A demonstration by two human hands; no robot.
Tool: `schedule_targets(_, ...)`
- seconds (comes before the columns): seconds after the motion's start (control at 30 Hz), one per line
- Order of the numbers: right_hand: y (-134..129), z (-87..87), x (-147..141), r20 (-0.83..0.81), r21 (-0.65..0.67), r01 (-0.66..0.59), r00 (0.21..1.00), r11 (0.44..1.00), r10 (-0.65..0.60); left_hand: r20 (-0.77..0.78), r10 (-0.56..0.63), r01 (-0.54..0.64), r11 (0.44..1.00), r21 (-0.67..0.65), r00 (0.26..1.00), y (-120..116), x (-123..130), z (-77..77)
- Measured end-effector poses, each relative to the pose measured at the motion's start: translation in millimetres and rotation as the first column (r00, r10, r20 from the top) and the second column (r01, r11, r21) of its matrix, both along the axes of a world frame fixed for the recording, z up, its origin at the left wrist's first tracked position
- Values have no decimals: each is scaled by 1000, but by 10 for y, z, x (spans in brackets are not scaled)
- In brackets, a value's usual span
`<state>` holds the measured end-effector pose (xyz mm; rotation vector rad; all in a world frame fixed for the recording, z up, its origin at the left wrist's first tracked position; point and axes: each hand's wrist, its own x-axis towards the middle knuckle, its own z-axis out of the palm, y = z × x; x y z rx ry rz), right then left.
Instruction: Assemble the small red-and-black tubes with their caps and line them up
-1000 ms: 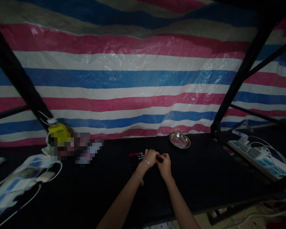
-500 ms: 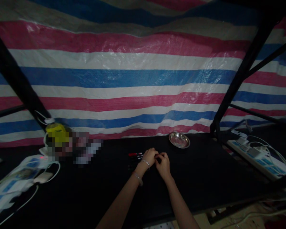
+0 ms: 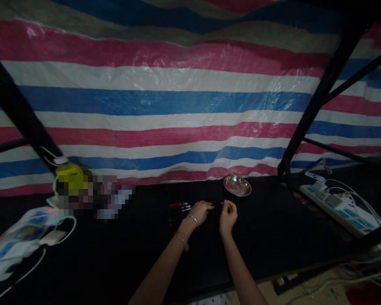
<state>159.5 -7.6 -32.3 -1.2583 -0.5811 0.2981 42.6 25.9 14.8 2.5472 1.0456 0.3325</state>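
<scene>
Two bare hands over a black tabletop (image 3: 139,258), a gap between them. Left hand (image 3: 200,212): palm down, fingers bent and pointing toward the right hand, low over the surface; cannot tell whether anything is under or between the fingertips. A thin silver bracelet (image 3: 194,220) circles that wrist, with a thicker pale bangle (image 3: 181,241) farther up the forearm. Right hand (image 3: 228,216): raised on a bent wrist, fingers curled in, thumb and fingertips drawn close together; too dim and small to tell whether they pinch something. Just beside the left hand, on its outer side, a red marker (image 3: 178,205) lies sideways, with dark markers (image 3: 184,208) bearing pale lettering close by it; their number is lost against the black top. Beyond the right hand, near the back edge, one shallow metal dish (image 3: 237,185), shiny, clear of both hands. Striped plastic sheeting (image 3: 165,103) in red, white and blue hangs behind. Far left: a yellow bottle (image 3: 70,174) with a white cap, partly under a pixelated patch, and a power strip (image 3: 11,243) with cables. Far right, past a black post (image 3: 307,118): another power strip (image 3: 343,209), plugs and white leads in it.
</scene>
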Motion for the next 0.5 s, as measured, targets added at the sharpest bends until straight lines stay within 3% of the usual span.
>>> schedule_targets(0.23,21,-21,-2,-22,-19,-21,1000,1000,20,-11,0,0,1000,28,1000,-53,37,-42)
schedule_targets(0.4,40,-7,-35,-61,15,-233,970,972,234,-7,49,-49,995,88,999,-140,6,-6)
schedule_targets(0.5,49,-5,-44,-110,28,-276,954,961,278,-28,78,-74,989,131,997,-175,-4,-21)
